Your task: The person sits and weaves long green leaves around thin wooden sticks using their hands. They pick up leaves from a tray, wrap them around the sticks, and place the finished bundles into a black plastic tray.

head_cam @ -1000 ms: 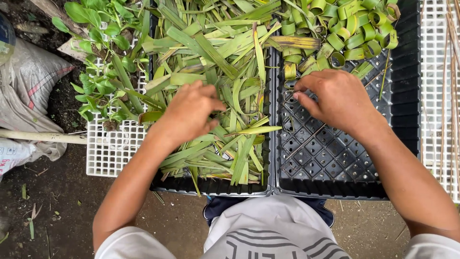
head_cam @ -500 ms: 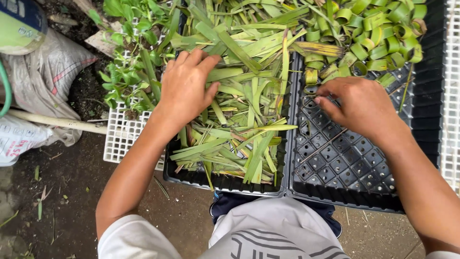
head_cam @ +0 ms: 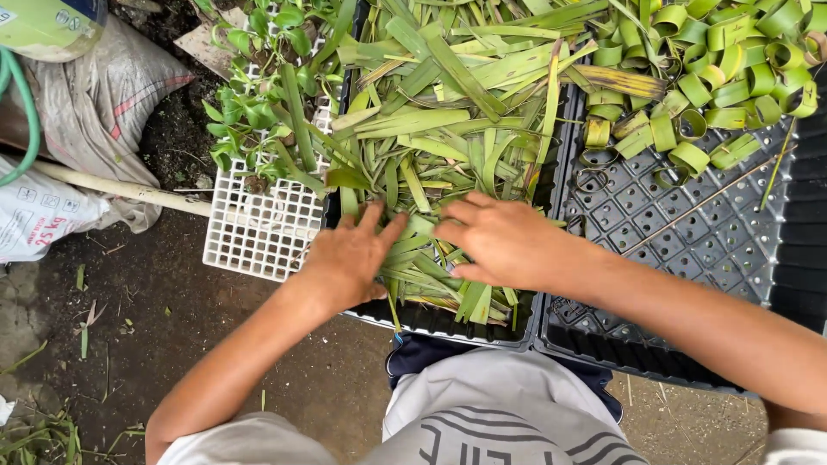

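Both hands, left (head_cam: 349, 258) and right (head_cam: 504, 241), rest spread on loose leaves (head_cam: 431, 146) (gripping nothing clearly); a careless sweep could spill strips over the tray (head_cam: 448, 323) edge.

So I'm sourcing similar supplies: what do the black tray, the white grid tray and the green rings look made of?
The black tray looks like thin moulded plastic, semi-gloss, with repeated square cells and drain holes. The white grid tray also looks like rigid plastic, matt, with an even lattice. The green rings appear to be leaf strips curled into loops, like the loose leaf strips under both hands.
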